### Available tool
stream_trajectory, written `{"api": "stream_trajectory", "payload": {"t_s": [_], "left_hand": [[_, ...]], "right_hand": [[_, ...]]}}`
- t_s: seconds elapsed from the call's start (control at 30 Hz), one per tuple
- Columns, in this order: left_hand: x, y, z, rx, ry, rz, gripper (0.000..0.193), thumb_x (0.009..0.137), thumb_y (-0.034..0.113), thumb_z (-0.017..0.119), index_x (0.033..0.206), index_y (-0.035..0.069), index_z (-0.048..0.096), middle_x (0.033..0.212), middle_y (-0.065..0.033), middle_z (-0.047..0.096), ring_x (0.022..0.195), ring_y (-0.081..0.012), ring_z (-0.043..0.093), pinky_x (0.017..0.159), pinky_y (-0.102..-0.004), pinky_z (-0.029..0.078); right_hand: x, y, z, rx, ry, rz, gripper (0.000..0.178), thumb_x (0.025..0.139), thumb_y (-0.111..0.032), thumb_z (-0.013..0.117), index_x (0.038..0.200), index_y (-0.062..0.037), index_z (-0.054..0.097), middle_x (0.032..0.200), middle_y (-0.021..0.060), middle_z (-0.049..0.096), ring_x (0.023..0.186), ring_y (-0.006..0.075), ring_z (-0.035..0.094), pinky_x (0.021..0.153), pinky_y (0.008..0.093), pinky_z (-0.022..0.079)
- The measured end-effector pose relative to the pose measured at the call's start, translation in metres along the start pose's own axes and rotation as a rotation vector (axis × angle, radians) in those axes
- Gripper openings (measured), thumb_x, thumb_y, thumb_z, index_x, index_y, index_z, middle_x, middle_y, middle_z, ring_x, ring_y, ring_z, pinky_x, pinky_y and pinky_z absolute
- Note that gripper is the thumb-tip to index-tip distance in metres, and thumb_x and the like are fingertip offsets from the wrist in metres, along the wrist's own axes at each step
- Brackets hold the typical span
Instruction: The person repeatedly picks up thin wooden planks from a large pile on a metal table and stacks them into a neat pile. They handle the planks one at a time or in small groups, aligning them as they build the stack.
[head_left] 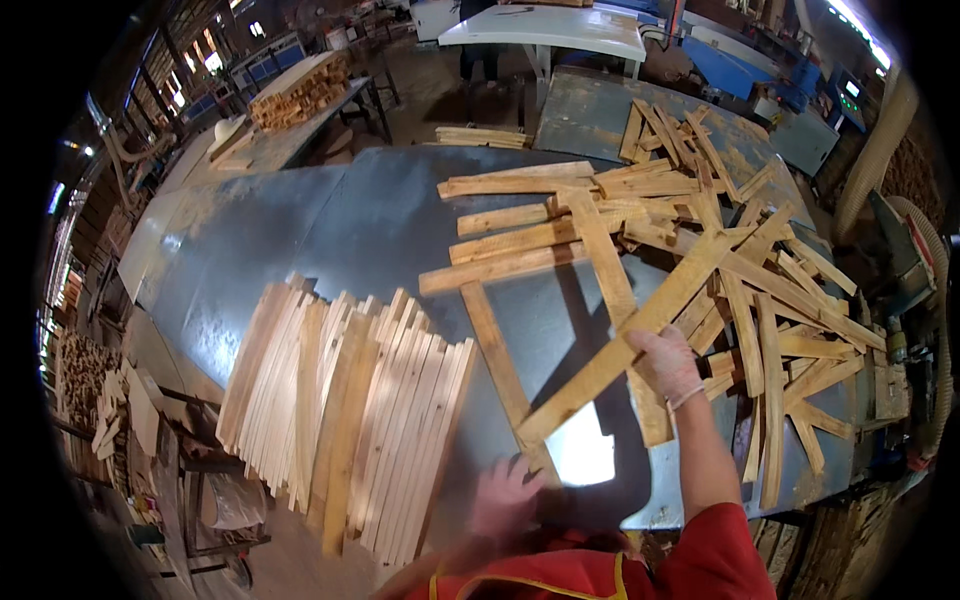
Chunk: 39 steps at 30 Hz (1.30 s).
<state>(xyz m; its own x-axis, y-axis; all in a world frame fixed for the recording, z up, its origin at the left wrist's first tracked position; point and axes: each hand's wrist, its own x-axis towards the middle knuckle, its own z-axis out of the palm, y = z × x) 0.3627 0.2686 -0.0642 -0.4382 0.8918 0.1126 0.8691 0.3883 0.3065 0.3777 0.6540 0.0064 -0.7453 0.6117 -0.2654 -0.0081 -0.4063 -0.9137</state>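
Note:
My right hand (668, 362), in a pale thin glove, is closed around a long wooden slat (630, 340). The slat slants from the loose pile at upper right down towards my body. My left hand (505, 497), also gloved and a little blurred, is near the slat's lower end with its fingers apart; it grips nothing that I can see. Beneath the raised slat, another slat (496, 350) lies on the metal table. Left of my left hand, a row of light slats (400, 440) is laid side by side, with a few darker slats (345, 420) across the top.
A jumbled pile of slats (780, 320) covers the right side of the dark metal table (390, 215). Several slats (520, 240) lie near the middle. Farther off are a white table (540, 30), stacked wood (300, 95) and a ribbed hose (885, 150).

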Motion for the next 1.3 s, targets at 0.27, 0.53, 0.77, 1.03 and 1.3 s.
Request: {"api": "stream_trajectory", "payload": {"t_s": [0.27,0.53,0.77,1.03,1.3], "left_hand": [[-0.008,-0.002,-0.046,-0.126,-0.310,-0.082,0.053,0.090,0.045,0.072,0.134,0.015,0.068,0.150,-0.0130,0.052,0.139,-0.0371,0.049,0.111,-0.0555,0.044],[-0.089,-0.053,-0.064,-0.236,-0.149,-0.218,0.078,0.087,0.049,0.079,0.151,0.013,0.055,0.151,-0.0147,0.053,0.143,-0.0373,0.047,0.119,-0.0532,0.040],[-0.091,-0.064,-0.092,0.016,-0.084,-0.153,0.072,0.084,0.048,0.077,0.144,0.012,0.059,0.143,-0.0120,0.055,0.135,-0.0365,0.050,0.114,-0.0513,0.040],[-0.079,-0.030,-0.044,-0.115,-0.108,-0.204,0.085,0.079,0.050,0.081,0.147,0.009,0.052,0.144,-0.0137,0.053,0.131,-0.0391,0.052,0.108,-0.0550,0.043],[-0.070,-0.024,-0.048,-0.195,-0.062,-0.357,0.065,0.078,0.020,0.081,0.138,0.009,0.057,0.137,-0.0163,0.058,0.114,-0.0445,0.062,0.091,-0.0543,0.056]], "right_hand": [[-0.102,-0.044,-0.010,-0.486,0.107,0.045,0.036,0.092,-0.013,0.073,0.123,0.0054,0.070,0.110,0.0112,0.076,0.096,0.0222,0.072,0.086,0.0365,0.059],[-0.116,0.041,0.086,-0.789,0.041,0.219,0.055,0.089,-0.026,0.073,0.134,0.0054,0.067,0.105,0.0144,0.078,0.094,0.0238,0.074,0.086,0.0360,0.059],[-0.121,0.151,0.159,-0.914,0.163,0.075,0.062,0.088,-0.020,0.066,0.148,-0.0082,0.058,0.131,0.0245,0.073,0.124,0.0418,0.069,0.107,0.0474,0.053],[-0.121,0.157,0.149,-1.308,0.185,-0.118,0.068,0.087,-0.032,0.069,0.149,-0.0077,0.055,0.130,0.0225,0.069,0.128,0.0431,0.060,0.111,0.0538,0.048],[-0.158,0.201,0.157,-0.833,0.051,-0.005,0.071,0.092,-0.022,0.068,0.158,-0.0043,0.048,0.138,0.0248,0.065,0.126,0.0424,0.063,0.108,0.0475,0.052]]}}
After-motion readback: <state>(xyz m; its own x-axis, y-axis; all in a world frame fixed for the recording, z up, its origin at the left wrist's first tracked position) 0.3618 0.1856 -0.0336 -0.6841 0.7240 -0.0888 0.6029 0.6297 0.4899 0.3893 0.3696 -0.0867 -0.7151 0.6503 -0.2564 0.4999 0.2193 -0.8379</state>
